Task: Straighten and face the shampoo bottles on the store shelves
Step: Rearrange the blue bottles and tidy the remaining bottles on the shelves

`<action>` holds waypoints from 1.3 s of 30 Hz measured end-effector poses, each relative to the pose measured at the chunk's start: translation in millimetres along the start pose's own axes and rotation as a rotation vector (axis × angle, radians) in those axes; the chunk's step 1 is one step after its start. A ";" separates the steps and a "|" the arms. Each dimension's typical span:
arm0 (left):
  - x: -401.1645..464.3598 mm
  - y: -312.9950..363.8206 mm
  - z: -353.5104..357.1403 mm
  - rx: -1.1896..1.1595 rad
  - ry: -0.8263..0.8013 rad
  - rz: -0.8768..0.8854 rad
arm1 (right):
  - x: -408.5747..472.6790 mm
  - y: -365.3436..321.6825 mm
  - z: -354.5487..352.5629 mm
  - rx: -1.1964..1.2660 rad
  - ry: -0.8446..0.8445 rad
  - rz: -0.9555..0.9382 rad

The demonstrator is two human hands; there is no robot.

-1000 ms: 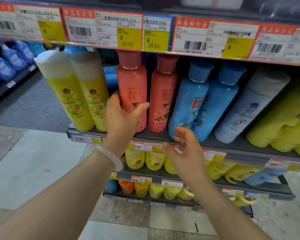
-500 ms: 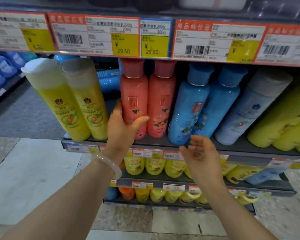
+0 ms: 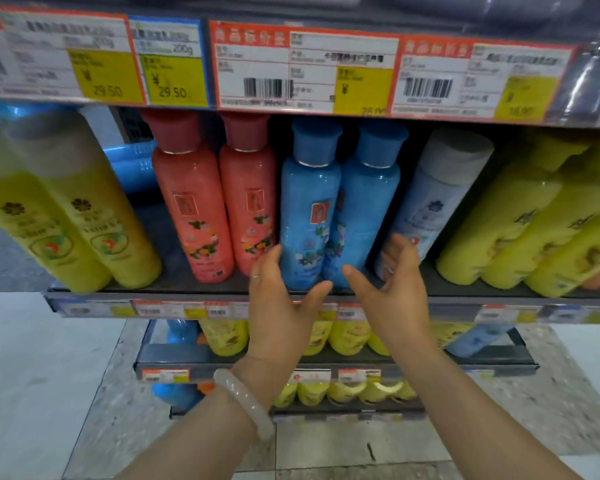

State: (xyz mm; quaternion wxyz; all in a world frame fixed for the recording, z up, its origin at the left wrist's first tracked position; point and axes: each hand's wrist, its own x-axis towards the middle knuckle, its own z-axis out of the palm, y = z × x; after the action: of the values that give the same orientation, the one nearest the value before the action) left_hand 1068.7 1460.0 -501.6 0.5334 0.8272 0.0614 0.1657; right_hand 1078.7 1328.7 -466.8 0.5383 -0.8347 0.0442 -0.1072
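A: Head view, item one?
B: Blue pair (image 3: 336,206), two blue bottles upright and touching, mid-shelf (image 3: 222,289). All places are taken from this pair.

A: Left hand?
B: Left hand (image 3: 281,299) at the pair's lower left, fingers straight and spread. Fingertips sit at the base of the left blue bottle; thumb reaches across under the pair's front. Contact cannot be told for sure. White bangle (image 3: 246,403) on that wrist.

A: Right hand?
B: Right hand (image 3: 395,289) at the pair's lower right, open and relaxed, palm toward the pair, thumb pointing at it, not gripping.

A: Neighbours?
B: Red pair (image 3: 219,209) just left, upright. Yellow pair (image 3: 70,216) further left, leaning. Pale bottle (image 3: 437,199) just right, tilted. More yellow bottles (image 3: 534,223) beyond it, leaning. Price tags (image 3: 305,67) above.
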 end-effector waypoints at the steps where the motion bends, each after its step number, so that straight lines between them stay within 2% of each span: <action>1: 6.6 0.7 4.8 -0.017 -0.003 -0.024 | 4.8 -0.3 1.4 0.008 -0.006 -0.017; 8: 18.8 3.2 17.4 0.070 0.139 -0.098 | 24.0 -4.9 9.1 0.024 -0.026 -0.081; 12: 15.1 5.7 21.3 0.065 0.191 -0.107 | 26.9 -1.4 11.8 -0.069 -0.007 -0.135; 23: 16.2 25.2 18.7 0.139 0.114 -0.137 | 24.3 4.3 10.9 -0.151 0.045 -0.171; 32: 11.4 21.8 20.9 0.040 0.092 -0.148 | 28.1 5.4 8.6 -0.119 0.008 -0.150; 35: 9.4 27.8 24.1 0.059 0.121 -0.105 | 28.1 -2.8 7.0 -0.059 -0.019 -0.128; 39: 12.1 41.8 25.0 0.101 0.236 -0.021 | 30.7 -12.5 5.1 0.013 0.014 -0.178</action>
State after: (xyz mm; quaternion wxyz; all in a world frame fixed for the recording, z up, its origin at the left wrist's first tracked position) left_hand 1085.4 1424.1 -470.8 0.4817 0.8271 0.1405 0.2532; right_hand 1109.2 1332.6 -453.5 0.5316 -0.8312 -0.0268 -0.1608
